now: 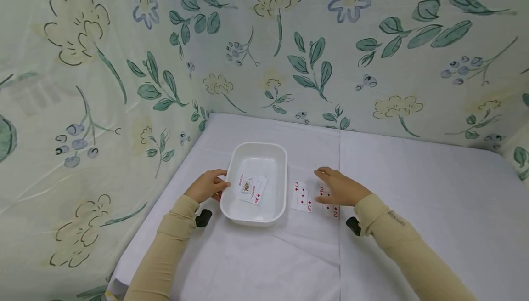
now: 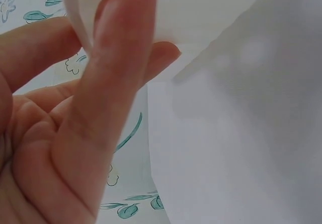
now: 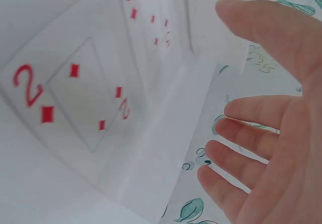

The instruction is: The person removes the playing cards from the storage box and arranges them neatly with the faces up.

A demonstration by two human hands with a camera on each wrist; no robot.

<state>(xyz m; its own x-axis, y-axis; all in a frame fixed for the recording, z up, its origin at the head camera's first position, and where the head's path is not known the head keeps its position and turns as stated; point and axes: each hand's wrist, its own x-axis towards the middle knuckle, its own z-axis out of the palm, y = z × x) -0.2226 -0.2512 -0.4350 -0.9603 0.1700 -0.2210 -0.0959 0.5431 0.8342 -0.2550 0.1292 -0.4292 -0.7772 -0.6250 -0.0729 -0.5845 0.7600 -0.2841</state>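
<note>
A white plastic tray [image 1: 256, 214] stands on the table, with a joker card [image 1: 246, 186] overlapping an ace of diamonds [image 1: 258, 196] inside it. My left hand [image 1: 208, 186] holds the tray at its left side, thumb by the rim and fingers lower down; the left wrist view shows that thumb [image 2: 108, 78] against the tray wall. To the tray's right, a three of diamonds [image 1: 302, 197] lies face up beside a two of diamonds [image 1: 330, 210]. Over the two hovers my right hand [image 1: 343, 188], partly covering it, its fingers spread and holding nothing in the right wrist view.
A white cloth [image 1: 306, 264] with a fold line covers the table. Floral fabric [image 1: 248, 71] hangs behind and along the left side. Dark wrist devices [image 1: 204, 218] sit under both wrists.
</note>
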